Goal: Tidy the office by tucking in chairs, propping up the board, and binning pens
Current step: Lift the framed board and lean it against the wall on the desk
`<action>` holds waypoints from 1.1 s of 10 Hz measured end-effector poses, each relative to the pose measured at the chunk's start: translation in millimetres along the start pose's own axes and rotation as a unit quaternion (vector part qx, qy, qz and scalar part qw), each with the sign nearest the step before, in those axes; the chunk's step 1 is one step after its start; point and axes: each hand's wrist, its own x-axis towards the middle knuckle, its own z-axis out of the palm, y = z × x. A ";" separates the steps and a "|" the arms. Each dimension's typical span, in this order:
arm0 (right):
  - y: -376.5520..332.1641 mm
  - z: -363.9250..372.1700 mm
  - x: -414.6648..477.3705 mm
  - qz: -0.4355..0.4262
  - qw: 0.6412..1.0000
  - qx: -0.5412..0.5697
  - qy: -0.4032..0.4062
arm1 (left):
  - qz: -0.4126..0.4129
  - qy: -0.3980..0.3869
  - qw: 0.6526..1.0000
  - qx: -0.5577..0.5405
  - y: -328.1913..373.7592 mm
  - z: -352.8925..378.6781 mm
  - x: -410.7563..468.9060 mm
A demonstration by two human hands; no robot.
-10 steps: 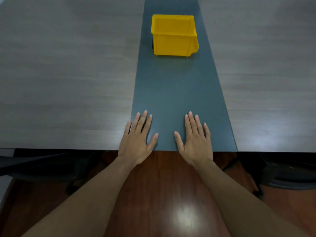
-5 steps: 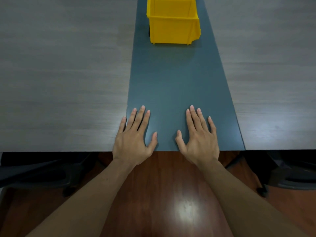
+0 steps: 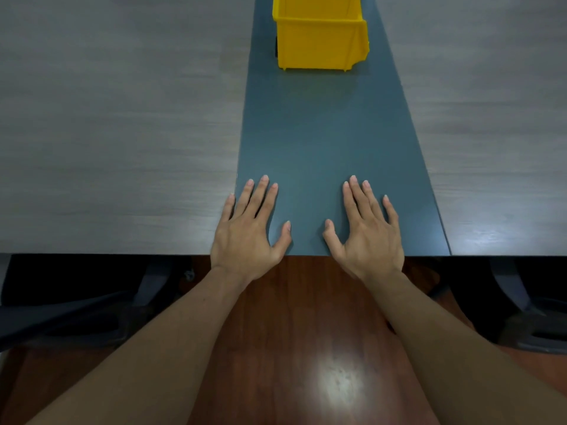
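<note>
Directly below, the bare left hand [image 3: 245, 233] and bare right hand [image 3: 366, 234] lie flat, palms down, fingers spread, holding nothing, on the near edge of a dark blue-grey strip [image 3: 322, 142] that runs down the middle of a grey wood-grain table [image 3: 116, 127]. Farther along that strip stands an open yellow plastic bin [image 3: 320, 35], well apart from both hands, with no label or writing readable on it; dark office chairs [image 3: 70, 305] sit tucked under the table's near edge on both sides, above a glossy reddish-brown wooden floor [image 3: 306, 348]
</note>
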 end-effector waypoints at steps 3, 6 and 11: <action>4.8 0.6 6.4 -0.006 1.000 -0.002 0.006 | 0.001 -0.005 1.000 -0.004 2.7 1.7 5.6; 7.4 6.4 5.5 -0.006 1.000 0.009 0.009 | 0.002 -0.010 1.000 -0.018 1.4 3.2 5.3; 2.7 -105.1 -4.3 0.001 0.980 0.083 -0.180 | -0.040 -0.178 0.978 -0.102 -4.1 -121.3 -13.7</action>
